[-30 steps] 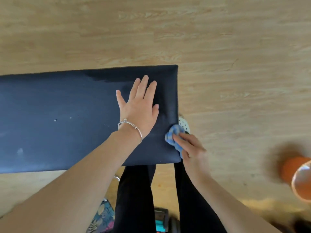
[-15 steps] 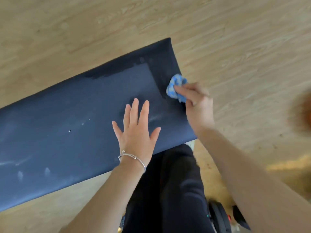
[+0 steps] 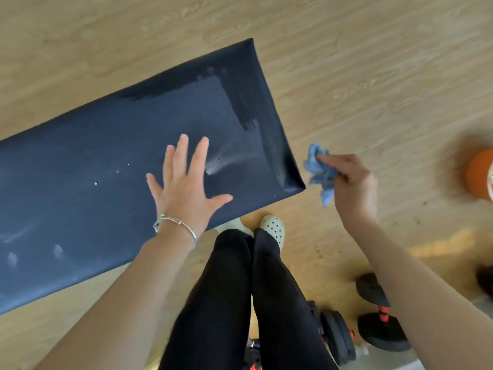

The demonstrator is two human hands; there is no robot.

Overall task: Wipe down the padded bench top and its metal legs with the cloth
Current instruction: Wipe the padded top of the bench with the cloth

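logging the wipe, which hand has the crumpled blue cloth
The right hand pinches the crumpled blue cloth; the left hand lies flat and empty on the dark padded bench top.

Pale wood-grain floor (image 3: 373, 62) fills the view. Black dumbbells (image 3: 378, 335) with orange-red handles lie at lower right; a blurred orange object (image 3: 477, 174), possibly a tub, sits at the right edge.

The right hand (image 3: 352, 188), which pressed the bunched blue cloth (image 3: 318, 172) on the far end of the bench top (image 3: 106, 169) half a second ago, now pinches it clear of the pad, beside the near right corner. The cloth now hangs looser, and the left hand (image 3: 184, 188) spreads its fingers wider.
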